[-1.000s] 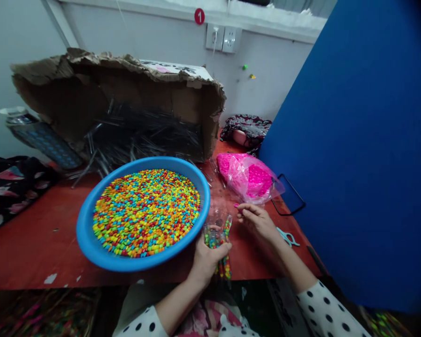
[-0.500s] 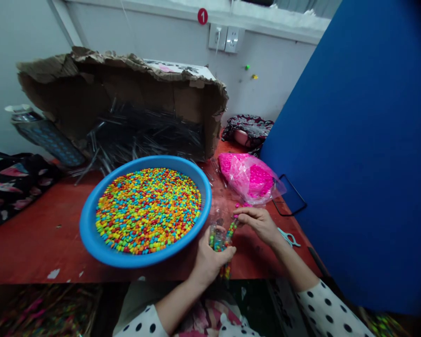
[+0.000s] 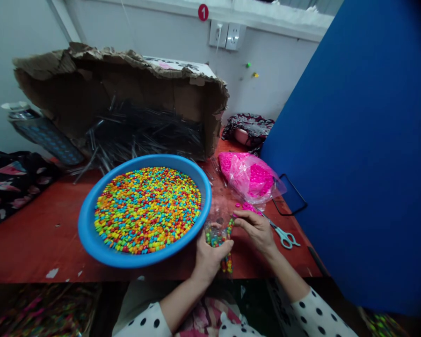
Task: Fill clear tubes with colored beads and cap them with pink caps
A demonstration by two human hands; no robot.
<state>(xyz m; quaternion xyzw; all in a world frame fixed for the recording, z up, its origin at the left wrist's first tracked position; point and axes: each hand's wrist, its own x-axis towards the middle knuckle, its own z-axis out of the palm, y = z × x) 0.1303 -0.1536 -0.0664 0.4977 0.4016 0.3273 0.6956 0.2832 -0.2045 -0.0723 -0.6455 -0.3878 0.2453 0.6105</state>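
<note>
The left hand (image 3: 210, 262) grips a clear plastic bag (image 3: 215, 234) of multicoloured beads, just right of a round blue plastic basin (image 3: 85, 229) full of similar beads. The right hand (image 3: 256, 229) pinches narrowly at the bag's top, near a clear bag of hot-pink beads (image 3: 249, 177).

One head-worn camera, facing forward and down, close above a red wooden tabletop (image 3: 38, 238), right side apparently blocked by a tall blue panel (image 3: 347, 154)

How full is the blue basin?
The blue basin is partly full: multicoloured beads cover its floor, bare wall showing above.
</note>
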